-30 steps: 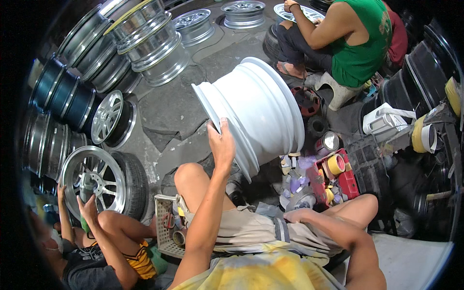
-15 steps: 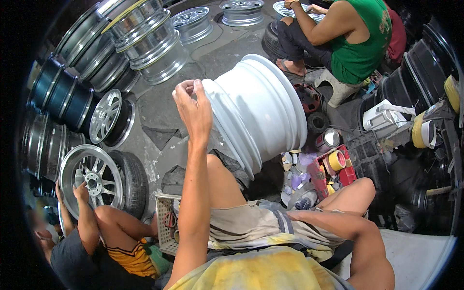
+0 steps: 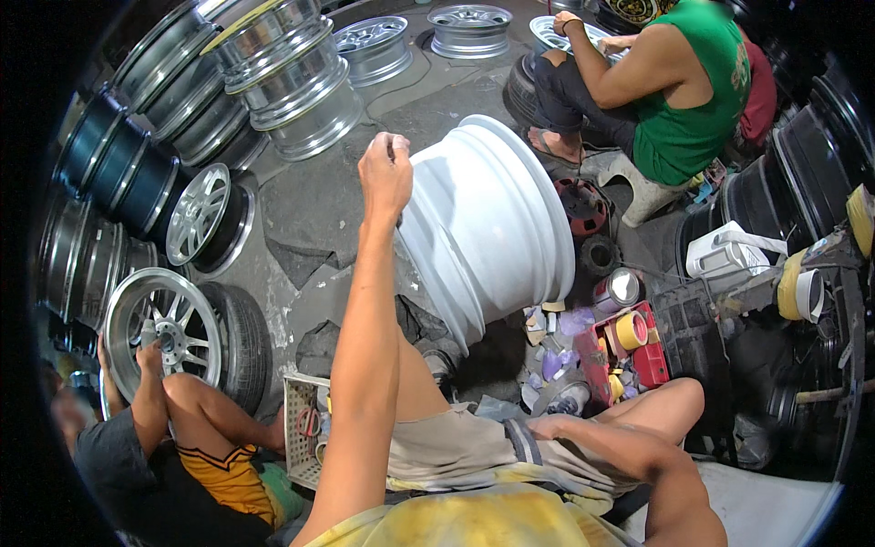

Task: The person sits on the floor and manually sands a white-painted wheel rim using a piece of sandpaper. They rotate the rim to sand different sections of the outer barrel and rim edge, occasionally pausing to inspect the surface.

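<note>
the white wheel rim (image 3: 492, 228) stands tilted before the beige shorts (image 3: 456, 447); its visible barrel seems fully coated, and what remains cannot be told; the left hand (image 3: 385, 178) curls its fingers at the rim's edge, grip unclear; the right hand (image 3: 547, 427) lies low by the shorts, its hold hidden

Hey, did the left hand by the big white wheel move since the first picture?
Yes. The left hand has moved farther out from the body and a little left, closer to the stack of silver wheels.
</note>
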Available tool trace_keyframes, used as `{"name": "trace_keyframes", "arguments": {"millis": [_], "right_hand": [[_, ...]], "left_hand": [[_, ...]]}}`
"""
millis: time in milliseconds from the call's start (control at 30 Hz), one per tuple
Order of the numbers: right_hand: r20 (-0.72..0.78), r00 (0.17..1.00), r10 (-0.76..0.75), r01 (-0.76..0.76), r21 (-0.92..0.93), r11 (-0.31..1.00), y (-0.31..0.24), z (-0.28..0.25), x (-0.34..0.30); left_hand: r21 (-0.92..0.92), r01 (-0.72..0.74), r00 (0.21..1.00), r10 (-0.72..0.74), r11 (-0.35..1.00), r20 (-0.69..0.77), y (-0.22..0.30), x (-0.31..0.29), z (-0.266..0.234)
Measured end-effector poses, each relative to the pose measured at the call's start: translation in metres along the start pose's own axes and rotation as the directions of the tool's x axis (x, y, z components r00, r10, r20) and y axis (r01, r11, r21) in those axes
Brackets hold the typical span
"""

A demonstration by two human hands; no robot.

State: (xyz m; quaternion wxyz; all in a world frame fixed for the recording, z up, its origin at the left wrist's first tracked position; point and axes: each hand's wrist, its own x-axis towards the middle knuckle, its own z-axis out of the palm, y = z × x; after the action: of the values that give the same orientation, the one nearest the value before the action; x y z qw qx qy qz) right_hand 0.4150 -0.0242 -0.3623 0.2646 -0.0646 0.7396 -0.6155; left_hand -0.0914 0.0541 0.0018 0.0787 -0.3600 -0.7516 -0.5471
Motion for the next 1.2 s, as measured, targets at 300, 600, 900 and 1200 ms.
{"name": "trace_keyframes", "arguments": {"millis": [300,600,900,1200], "right_hand": [[0.215,0.821,0.529,-0.533,-0.043,0.845,-0.043,-0.026,0.003],[0.036,0.895,0.444,-0.435,-0.142,0.889,-0.076,-0.009,-0.005],[-0.326,0.818,0.474,-0.419,0.225,0.879,-0.06,-0.05,-0.019],[-0.937,0.062,0.343,-0.931,0.07,0.359,0.012,-0.091,-0.004]], "left_hand": [[0.083,0.016,0.999,-0.02,0.996,0.043,0.018,-0.031,-0.004],[0.171,-0.037,0.989,0.011,0.985,0.148,0.034,-0.055,-0.018],[0.185,-0.038,0.993,0.016,0.982,0.119,0.028,-0.053,-0.01],[0.141,-0.027,0.996,0.015,0.99,0.087,0.05,-0.061,-0.005]]}}
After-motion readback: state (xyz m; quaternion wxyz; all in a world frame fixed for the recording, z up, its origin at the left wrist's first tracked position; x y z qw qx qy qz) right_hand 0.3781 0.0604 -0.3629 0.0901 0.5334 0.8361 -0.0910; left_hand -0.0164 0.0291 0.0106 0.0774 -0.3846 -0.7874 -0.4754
